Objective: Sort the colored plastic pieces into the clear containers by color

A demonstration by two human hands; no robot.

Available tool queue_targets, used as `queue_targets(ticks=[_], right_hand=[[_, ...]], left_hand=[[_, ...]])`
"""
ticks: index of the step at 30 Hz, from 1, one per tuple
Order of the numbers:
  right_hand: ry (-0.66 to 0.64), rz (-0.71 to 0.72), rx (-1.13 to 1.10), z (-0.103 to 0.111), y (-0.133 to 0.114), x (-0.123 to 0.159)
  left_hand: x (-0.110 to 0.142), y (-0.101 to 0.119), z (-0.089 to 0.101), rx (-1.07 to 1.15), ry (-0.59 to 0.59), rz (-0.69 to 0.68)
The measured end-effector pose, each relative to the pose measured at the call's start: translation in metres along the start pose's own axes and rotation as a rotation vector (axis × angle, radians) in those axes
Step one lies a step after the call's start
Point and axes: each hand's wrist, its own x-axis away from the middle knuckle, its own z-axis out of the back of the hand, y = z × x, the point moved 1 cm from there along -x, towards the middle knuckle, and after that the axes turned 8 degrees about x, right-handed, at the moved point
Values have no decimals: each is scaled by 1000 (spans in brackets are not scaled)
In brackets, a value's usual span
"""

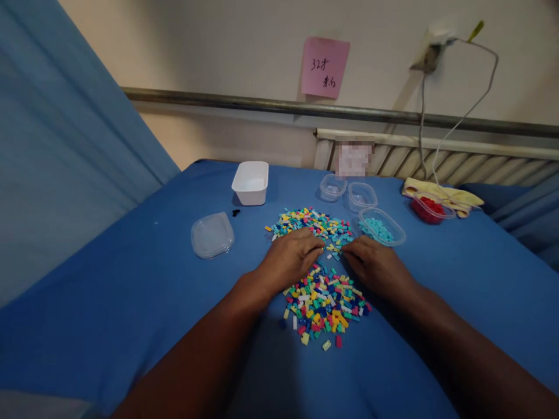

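Observation:
Small multicoloured building bricks lie in two heaps on a blue cloth. The far heap (305,221) is beyond my hands and the near heap (323,299) is on my side of them. My left hand (293,256) has curled, closed fingers at the gap between the heaps. Facing it from the right, my right hand (373,262) has its thumb and fingers drawn together. A few loose bricks (334,250) lie between the fingertips. Whatever either hand pinches is too small or hidden to make out. A clear tub of turquoise bricks (379,231) stands just beyond my right hand.
A white tub (250,183) stands at the back left, with a clear lid (212,235) and a small black object (236,213) near it. Two clear tubs (332,189) are at the back. Further right are a tub of red pieces (430,209) and a yellow cloth (454,195).

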Motion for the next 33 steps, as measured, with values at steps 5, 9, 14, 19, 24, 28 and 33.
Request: queue_targets(ticks=[5, 9, 14, 19, 24, 28, 33], right_hand=[[-62, -31, 55, 0, -1, -3], [-94, -90, 41, 1, -1, -8], [-175, -110, 56, 9, -7, -9], [-234, -113, 31, 13, -8, -7], [-238, -91, 42, 13, -8, -10], [-218, -80, 46, 14, -11, -9], [-230, 51, 42, 17, -13, -12]], left_hand=[[-1, 1, -3, -19, -32, 15], [-1, 1, -3, 15, -18, 29], [-2, -1, -3, 22, 6, 25], [0, -1, -4, 16, 4, 10], [0, 2, -3, 21, -9, 14], [-2, 5, -2, 25, -24, 24], [-2, 5, -3, 9, -48, 38]])
